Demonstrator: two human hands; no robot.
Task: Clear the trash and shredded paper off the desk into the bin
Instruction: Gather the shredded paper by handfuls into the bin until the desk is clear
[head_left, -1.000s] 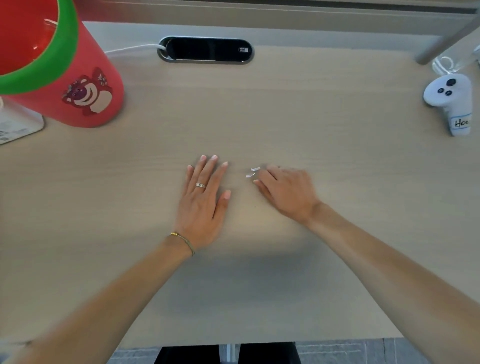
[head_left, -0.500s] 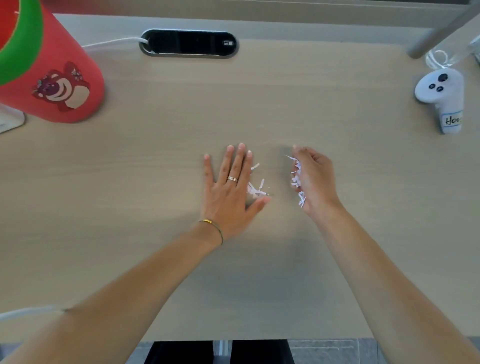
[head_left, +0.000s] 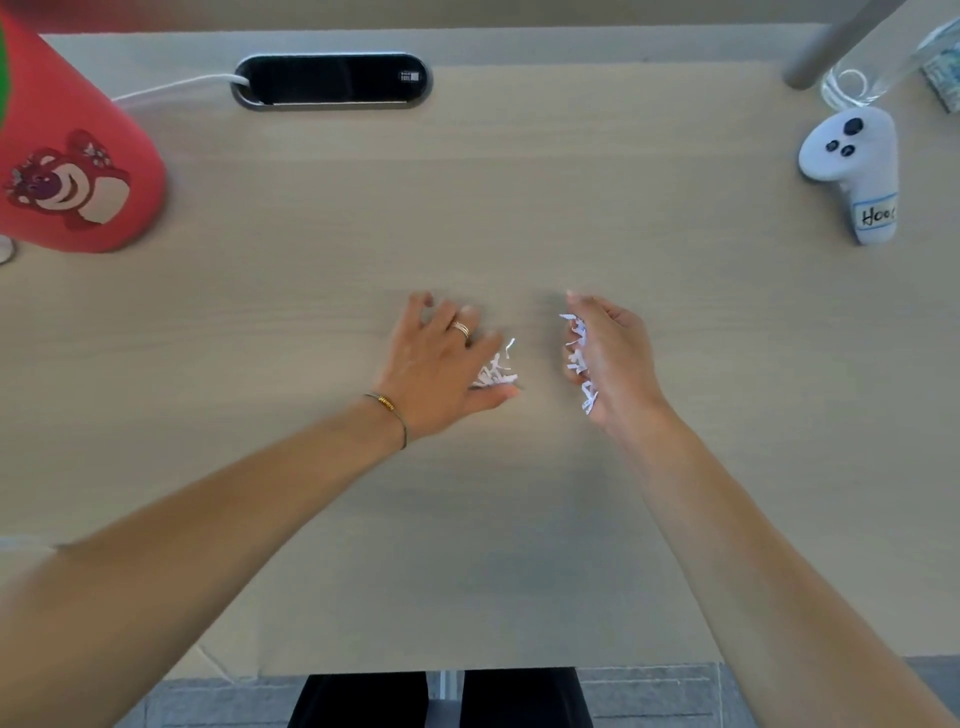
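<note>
Desk (head_left: 519, 218): largely bare of litter. Shredded paper (head_left: 493, 371): one small heap at centre, covered by the curled fingers of the left hand (head_left: 441, 358); a second clump is held in the cupped right hand (head_left: 610, 353), at 3 o'clock from it. Bin (head_left: 78, 171), at 10 o'clock: contents unseen. Gathering appears near complete; depositing is outstanding.

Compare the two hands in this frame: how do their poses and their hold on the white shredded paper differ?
The left hand lies palm down, fingers curling over a clump of white shredded paper on the light wooden desk. The right hand stands on edge, cupping white paper shreds against its palm. Both hands are gathering shreds, close together.
</note>
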